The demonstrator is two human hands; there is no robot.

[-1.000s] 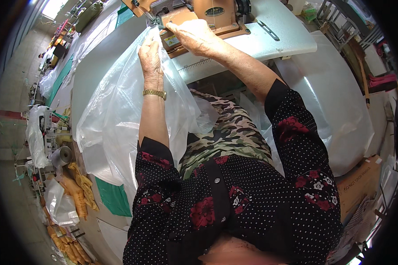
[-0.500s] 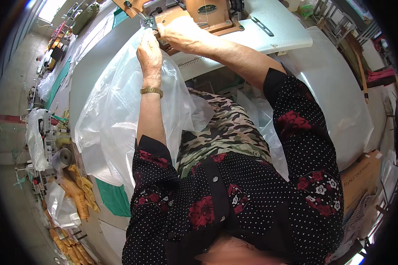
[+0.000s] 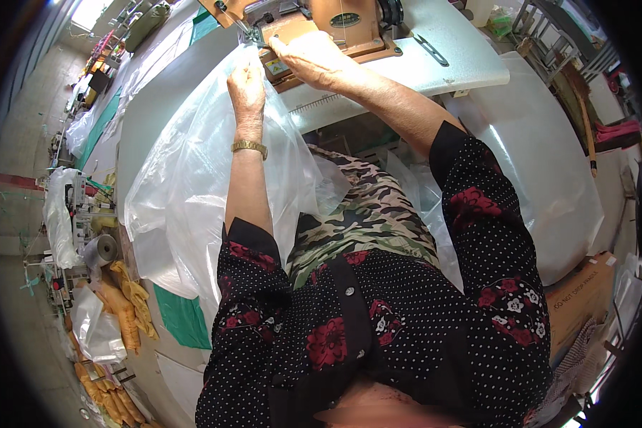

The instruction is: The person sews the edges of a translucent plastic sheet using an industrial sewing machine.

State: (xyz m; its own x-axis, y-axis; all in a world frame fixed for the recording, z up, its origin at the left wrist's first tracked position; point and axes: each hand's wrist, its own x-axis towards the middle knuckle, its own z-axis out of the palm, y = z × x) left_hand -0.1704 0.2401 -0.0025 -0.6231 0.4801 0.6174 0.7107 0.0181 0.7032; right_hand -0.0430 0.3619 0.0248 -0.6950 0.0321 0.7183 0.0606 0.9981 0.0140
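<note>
An orange-brown sewing machine [image 3: 303,28] stands at the top of the view, its needle and presser foot at its left end. Below the foot, my left hand [image 3: 247,87] pinches the upper edge of a large clear plastic sheet [image 3: 185,150]. The sheet hangs over the table edge and down toward my lap. My right hand [image 3: 312,60] lies across the front of the machine with its fingers drawn together. Its fingertips are close to the presser foot; what they grip there is too small to make out.
The machine sits on a pale tabletop [image 3: 456,60] with a ruler scale along its front edge. A slotted metal plate [image 3: 431,51] lies right of the machine. A cardboard box [image 3: 581,299] stands at lower right; yellow-brown gloves [image 3: 121,314] hang at left.
The whole view has shifted a little, so the machine and table appear slightly lower and farther right. Both hands keep their places by the presser foot, and the plastic sheet has barely moved.
</note>
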